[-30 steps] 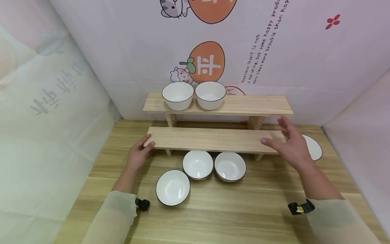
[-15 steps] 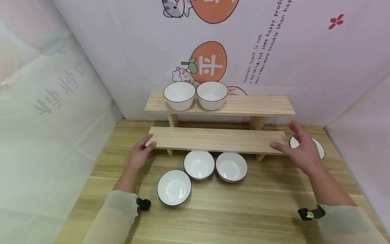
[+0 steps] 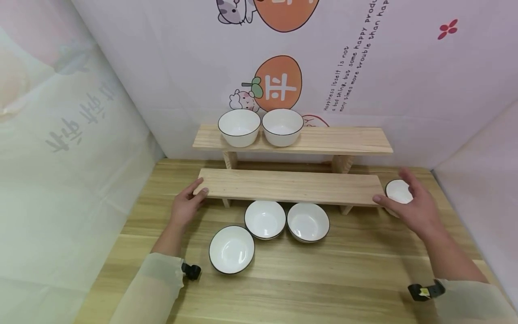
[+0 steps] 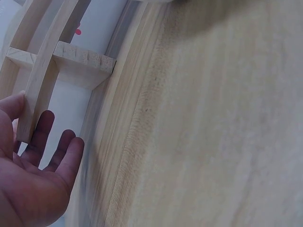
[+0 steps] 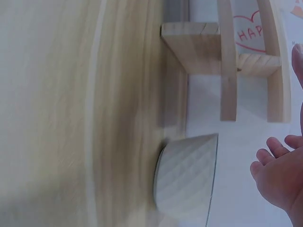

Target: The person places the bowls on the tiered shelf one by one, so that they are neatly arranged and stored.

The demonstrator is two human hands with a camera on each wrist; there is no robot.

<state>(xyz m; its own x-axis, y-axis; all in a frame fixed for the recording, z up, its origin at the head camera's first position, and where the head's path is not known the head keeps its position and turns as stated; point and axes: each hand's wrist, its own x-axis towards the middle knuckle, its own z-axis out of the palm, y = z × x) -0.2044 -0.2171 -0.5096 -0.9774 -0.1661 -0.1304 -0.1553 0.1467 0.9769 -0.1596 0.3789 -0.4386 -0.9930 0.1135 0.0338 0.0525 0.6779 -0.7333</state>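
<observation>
Bowl (image 3: pixel 398 191) under your right hand (image 3: pixel 417 208), fingers spread, not yet gripping; careless grab knocks it into shelf (image 3: pixel 289 185). Left hand (image 3: pixel 187 205) rests flat on shelf end.

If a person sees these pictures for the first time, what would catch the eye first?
Probably the two-step wooden shelf at the table's back, with two white bowls on its top step. The left hand touches the lower step's left end, while the right hand hovers over a bowl beside the right end.

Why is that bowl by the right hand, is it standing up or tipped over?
Standing up. The bowl sits base down on the table, mouth up, beside the right hand.
</observation>
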